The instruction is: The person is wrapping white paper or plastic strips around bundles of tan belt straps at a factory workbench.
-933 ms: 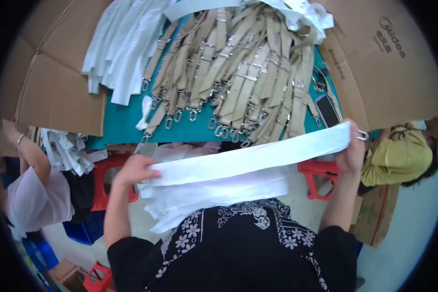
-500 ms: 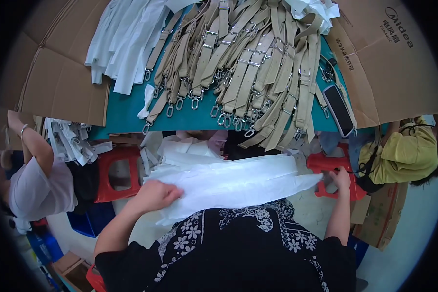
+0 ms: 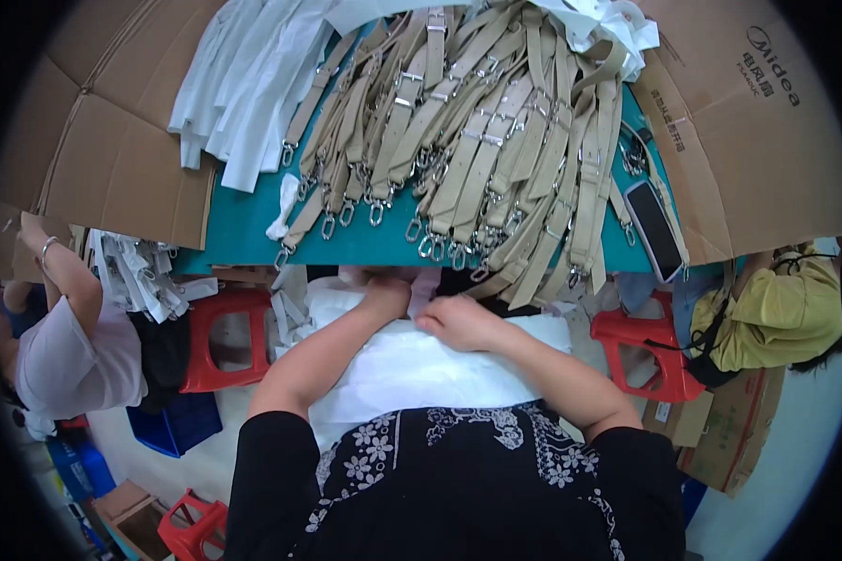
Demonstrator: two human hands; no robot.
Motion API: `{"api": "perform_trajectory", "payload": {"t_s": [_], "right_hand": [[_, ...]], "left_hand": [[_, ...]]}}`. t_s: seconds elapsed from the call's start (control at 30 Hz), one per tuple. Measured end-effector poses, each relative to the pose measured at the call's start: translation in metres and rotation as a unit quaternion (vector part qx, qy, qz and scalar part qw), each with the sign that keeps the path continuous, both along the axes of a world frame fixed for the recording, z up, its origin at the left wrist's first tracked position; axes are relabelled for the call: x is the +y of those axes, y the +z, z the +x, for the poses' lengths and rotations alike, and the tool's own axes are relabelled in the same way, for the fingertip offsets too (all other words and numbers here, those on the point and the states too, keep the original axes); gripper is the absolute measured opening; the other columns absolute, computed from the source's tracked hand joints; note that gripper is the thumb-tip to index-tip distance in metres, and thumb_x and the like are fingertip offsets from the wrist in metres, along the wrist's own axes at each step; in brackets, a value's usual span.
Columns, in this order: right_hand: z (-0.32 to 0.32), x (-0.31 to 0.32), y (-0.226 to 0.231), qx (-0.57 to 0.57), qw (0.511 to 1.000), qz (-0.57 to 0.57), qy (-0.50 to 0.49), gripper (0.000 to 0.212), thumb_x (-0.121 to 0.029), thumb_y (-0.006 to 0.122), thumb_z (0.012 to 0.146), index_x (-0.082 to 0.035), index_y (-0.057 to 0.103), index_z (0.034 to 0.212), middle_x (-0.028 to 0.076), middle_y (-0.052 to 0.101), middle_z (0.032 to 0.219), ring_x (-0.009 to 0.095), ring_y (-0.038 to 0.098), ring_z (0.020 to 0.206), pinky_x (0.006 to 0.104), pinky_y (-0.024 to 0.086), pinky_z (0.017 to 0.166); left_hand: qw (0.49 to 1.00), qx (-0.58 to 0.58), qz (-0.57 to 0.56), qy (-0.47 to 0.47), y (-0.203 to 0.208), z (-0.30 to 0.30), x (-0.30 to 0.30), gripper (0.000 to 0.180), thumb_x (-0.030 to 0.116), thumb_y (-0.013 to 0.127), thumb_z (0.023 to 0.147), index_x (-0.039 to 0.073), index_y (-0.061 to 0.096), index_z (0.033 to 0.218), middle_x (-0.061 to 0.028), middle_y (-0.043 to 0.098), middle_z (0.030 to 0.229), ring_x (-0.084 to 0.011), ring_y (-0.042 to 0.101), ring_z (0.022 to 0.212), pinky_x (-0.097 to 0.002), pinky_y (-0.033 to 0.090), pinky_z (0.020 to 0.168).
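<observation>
White sheets of thin, cloth-like material (image 3: 430,374) lie in a stack across my lap. My left hand (image 3: 390,295) reaches in over their far side, at the table's near edge, its fingers hidden from view. Close beside it on the right, my right hand (image 3: 465,323) rests above the sheets with its fingers curled in toward the left hand. Whatever is between those fingers is too small or hidden to make out. Beyond both hands, many beige straps (image 3: 477,178) with silver buckles and snap hooks lie heaped on the teal table (image 3: 253,224), some ends hanging over the edge.
White strips (image 3: 253,93) lie at the table's far left. A phone (image 3: 653,229) sits at the right edge. Cardboard flaps (image 3: 122,140) flank both sides. Red stools (image 3: 225,341) stand left and right. One person (image 3: 84,355) sits at left, another (image 3: 767,309) at right.
My hands were wide apart, with a white sheet stretched between them. Both have moved inward and forward to meet near the table edge, and the sheets now lie lower on my lap.
</observation>
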State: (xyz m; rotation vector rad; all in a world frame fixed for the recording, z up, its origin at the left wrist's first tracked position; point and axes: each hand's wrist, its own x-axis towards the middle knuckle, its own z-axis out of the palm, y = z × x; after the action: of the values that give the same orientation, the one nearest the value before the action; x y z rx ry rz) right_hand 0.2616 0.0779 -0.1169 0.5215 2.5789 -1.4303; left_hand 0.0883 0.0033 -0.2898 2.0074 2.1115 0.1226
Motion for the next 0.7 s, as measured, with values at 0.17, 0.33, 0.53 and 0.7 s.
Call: {"api": "perform_trajectory", "payload": {"t_s": [0.17,0.33,0.53,0.7], "right_hand": [[-0.009,0.007,-0.042,-0.207,0.952,-0.195,-0.113,0.055,-0.05,0.041,0.086,0.0,0.064,0.086,0.017,0.062,0.082,0.029,0.059,0.079,0.0389,0.045,0.075],[-0.016,-0.002,-0.036,-0.039,0.67,-0.668,-0.322,0.037,-0.028,0.058,0.084,-0.005,0.052,0.111,0.006,0.059,0.1,0.016,0.058,0.09,0.0301,0.047,0.079],[-0.025,-0.011,0.032,0.076,0.89,-0.439,-0.093,0.03,-0.016,0.064,0.079,-0.002,0.058,0.105,0.006,0.062,0.096,0.009,0.056,0.089,0.0233,0.043,0.078],[-0.049,-0.014,0.059,0.181,0.936,-0.296,-0.057,0.017,-0.012,0.062,0.08,-0.005,0.06,0.095,0.006,0.062,0.092,0.011,0.056,0.087,0.0237,0.043,0.076]], "left_hand": [[0.949,-0.251,-0.128,0.141,0.132,0.013,-0.006,0.023,0.013,0.065,0.067,0.008,0.064,0.09,-0.0099,0.063,0.089,-0.0241,0.059,0.085,-0.0345,0.047,0.073],[0.95,-0.308,-0.017,-0.05,0.2,0.009,-0.046,0.014,0.01,0.065,0.07,0.005,0.063,0.083,-0.0083,0.063,0.073,-0.0219,0.06,0.067,-0.0302,0.047,0.064],[0.905,-0.128,0.242,0.326,0.248,-0.077,-0.026,0.019,0.018,0.067,0.073,0.003,0.065,0.084,-0.0059,0.056,0.073,-0.0191,0.057,0.068,-0.0285,0.045,0.06],[0.935,0.011,0.145,0.325,0.24,-0.122,-0.006,0.024,0.027,0.063,0.075,0.005,0.066,0.082,-0.0083,0.056,0.075,-0.0238,0.054,0.083,-0.0337,0.044,0.068]]}}
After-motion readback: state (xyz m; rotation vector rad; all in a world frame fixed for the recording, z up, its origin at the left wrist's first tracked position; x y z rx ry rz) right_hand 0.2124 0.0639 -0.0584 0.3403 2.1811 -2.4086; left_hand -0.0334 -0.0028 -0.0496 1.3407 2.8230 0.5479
